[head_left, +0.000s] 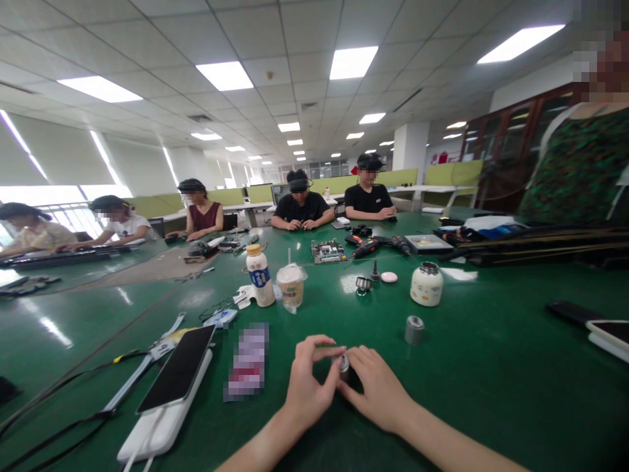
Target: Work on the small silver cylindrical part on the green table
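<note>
Left hand (313,380) and right hand (376,387) — each grip clamped on one cylinder (344,369) — meet over the surface (491,367); a second cylinder (415,331) stands near the jar (426,287).

Metal cylinder (344,372): partly hidden by the fingers of the left hand (310,379) and right hand (379,383); the left fingertips' grip cannot be made out. The 2 forearms (442,429): cut off by the lower edge. Purple packet (248,360): pixelated, print unreadable. White block (170,429): partly covered by the phone (179,370). Standing person (580,164): cut off by the right edge.
</note>
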Available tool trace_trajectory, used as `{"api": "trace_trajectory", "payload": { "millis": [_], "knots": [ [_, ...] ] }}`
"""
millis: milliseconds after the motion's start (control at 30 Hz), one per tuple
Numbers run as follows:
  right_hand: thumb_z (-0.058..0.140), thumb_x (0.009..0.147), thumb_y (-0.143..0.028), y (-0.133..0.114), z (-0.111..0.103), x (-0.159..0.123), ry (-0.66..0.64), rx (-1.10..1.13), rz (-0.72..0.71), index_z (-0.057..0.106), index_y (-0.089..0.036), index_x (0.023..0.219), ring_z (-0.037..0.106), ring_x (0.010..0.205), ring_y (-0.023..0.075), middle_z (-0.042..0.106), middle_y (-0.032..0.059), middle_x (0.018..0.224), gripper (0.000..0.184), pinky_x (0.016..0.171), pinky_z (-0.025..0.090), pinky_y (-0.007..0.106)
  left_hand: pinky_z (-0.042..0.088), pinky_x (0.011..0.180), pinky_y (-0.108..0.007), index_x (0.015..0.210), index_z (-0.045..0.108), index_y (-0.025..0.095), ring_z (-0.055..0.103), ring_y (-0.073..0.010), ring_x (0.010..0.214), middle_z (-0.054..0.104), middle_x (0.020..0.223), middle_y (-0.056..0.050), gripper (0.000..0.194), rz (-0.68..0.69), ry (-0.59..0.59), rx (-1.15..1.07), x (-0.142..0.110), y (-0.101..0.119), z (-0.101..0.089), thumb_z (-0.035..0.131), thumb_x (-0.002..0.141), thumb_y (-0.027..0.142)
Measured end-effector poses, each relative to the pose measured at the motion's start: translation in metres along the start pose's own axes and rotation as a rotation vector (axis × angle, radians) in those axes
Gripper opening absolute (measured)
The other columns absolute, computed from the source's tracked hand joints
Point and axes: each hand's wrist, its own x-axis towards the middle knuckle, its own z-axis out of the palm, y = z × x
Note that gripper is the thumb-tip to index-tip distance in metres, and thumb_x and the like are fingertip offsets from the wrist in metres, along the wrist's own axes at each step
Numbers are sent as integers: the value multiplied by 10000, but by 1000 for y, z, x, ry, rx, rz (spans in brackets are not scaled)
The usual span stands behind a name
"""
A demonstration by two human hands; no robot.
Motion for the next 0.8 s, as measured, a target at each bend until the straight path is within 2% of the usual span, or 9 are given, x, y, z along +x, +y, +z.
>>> {"api": "trace_trajectory", "payload": {
  "millis": [100, 233, 333, 433, 533, 600, 700, 800],
  "knots": [
    [601, 896, -301, 0, -1, 1, -7, -2, -6, 601, -194, 1075, 566, 952, 275, 648, 89, 1032, 208, 860, 445, 432, 494, 887, -433, 1069, 567, 240, 647, -256, 1022, 699, 1066, -65, 323, 67, 50, 37, 0, 3, -2, 514, 797, 73],
    [604, 896, -302, -1, -2, 1, -8, 2, -7, 600, -202, 1072, 568, 935, 269, 650, 75, 1014, 202, 847, 447, 421, 484, 795, -421, 932, 611, 228, 631, -271, 896, 685, 900, -51, 202, 54, 113, 161, 1, 5, -4, 562, 773, 113],
    [589, 898, -291, -1, -1, 0, -8, 2, -3, 601, -196, 1069, 570, 945, 271, 653, 77, 1015, 196, 862, 442, 425, 487, 778, -397, 940, 599, 225, 627, -259, 873, 675, 872, -48, 166, 35, 74, 144, 0, 7, -3, 618, 788, 160],
    [609, 880, -284, 1, 0, -1, -10, 12, -6, 595, -193, 1097, 571, 952, 273, 654, 81, 1027, 236, 865, 442, 422, 498, 798, -383, 982, 600, 232, 619, -251, 924, 671, 949, -61, 184, 40, -15, 73, -1, 11, -2, 627, 810, 174],
    [623, 872, -291, 2, 2, -1, -6, 17, -11, 594, -194, 1092, 570, 962, 277, 654, 83, 1046, 242, 876, 437, 427, 469, 854, -411, 955, 618, 241, 594, -263, 999, 684, 1031, -66, 157, 56, -65, 90, 0, 14, -2, 636, 815, 173],
    [610, 881, -280, 2, 2, -1, 0, 14, -10, 597, -196, 1065, 569, 958, 272, 654, 75, 1032, 203, 879, 433, 427, 443, 863, -431, 907, 630, 241, 593, -267, 990, 701, 1010, -56, 103, 49, -46, 146, 1, 14, -2, 641, 823, 183],
    [594, 888, -262, 1, 1, -1, 6, 17, -4, 599, -196, 1010, 567, 927, 259, 651, 60, 984, 139, 851, 442, 411, 441, 802, -424, 829, 643, 233, 613, -264, 884, 702, 871, -41, 30, -8, 11, 220, 5, 11, -1, 669, 817, 222],
    [599, 887, -266, 1, 1, 0, 4, 20, -6, 596, -195, 1026, 566, 926, 260, 649, 60, 991, 156, 840, 445, 410, 457, 783, -405, 858, 624, 228, 638, -254, 842, 700, 834, -31, 94, -49, 40, 173, 5, 9, -1, 675, 790, 187]
  ]
}}
